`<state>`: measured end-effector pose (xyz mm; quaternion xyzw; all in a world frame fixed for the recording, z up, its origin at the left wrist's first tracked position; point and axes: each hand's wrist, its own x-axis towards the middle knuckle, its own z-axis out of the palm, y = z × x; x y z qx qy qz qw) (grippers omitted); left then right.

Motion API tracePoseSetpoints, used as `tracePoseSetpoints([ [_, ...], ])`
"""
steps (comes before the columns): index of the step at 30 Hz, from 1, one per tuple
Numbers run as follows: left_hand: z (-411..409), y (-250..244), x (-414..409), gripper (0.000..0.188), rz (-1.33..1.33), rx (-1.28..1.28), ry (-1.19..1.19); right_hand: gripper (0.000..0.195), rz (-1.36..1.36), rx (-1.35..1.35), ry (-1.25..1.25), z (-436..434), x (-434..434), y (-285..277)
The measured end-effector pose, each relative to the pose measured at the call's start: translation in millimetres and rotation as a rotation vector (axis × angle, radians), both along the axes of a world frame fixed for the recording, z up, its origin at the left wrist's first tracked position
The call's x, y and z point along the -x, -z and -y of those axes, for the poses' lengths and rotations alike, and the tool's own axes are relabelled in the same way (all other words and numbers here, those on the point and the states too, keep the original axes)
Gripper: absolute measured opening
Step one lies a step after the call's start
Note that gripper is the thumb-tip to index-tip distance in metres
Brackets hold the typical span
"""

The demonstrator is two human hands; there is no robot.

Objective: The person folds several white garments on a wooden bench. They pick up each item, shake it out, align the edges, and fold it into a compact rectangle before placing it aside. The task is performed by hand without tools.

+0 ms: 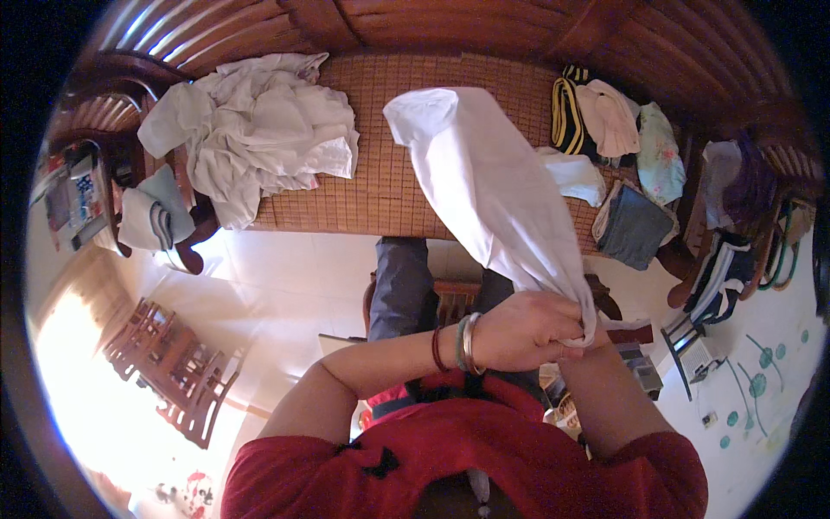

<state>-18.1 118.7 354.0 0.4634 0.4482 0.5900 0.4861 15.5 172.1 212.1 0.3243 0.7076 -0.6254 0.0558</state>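
A white cloth garment stretches up and to the left from my hands, tube-like, with an open-looking far end above the woven mat. My left hand, with bangles at its wrist, is closed on the gathered near end of this fabric. My right forearm reaches up behind the left hand. The right hand itself is hidden by the cloth and the left hand; whether it is inside the tube, I cannot tell. Left of the held garment, a loose heap of crumpled white clothes lies on the mat.
Before me stands a wooden bench with a brown woven mat. At its right are a folded dark grey garment, a floral cloth and a pink garment. Folded cloths rest on the left armrest. A wooden chair stands lower left.
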Motion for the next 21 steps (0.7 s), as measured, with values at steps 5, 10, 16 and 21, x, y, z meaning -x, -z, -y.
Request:
tracePoseSetpoints([
  [5, 11.2, 6.5, 26.4, 0.018, 0.012, 0.011, -0.039, 0.036, 0.079, -0.066, -0.053, -30.5, -0.6, 11.6],
  [10, 34.0, 27.2, 36.7, 0.017, -0.378, 0.155, -0.093, 0.038, 0.167, -0.042, -0.061, -65.5, -14.9, 13.4],
  [16, 40.1, 41.3, 41.2, 0.016, -0.621, 0.177, -0.1, 0.041, 0.205, 0.151, 0.045, -81.4, -14.2, 10.4],
  [21, 43.2, 16.0, 34.2, 0.021, -0.072, -0.063, -0.017, 0.044, 0.065, 0.857, 0.472, -39.9, 7.9, 6.8],
])
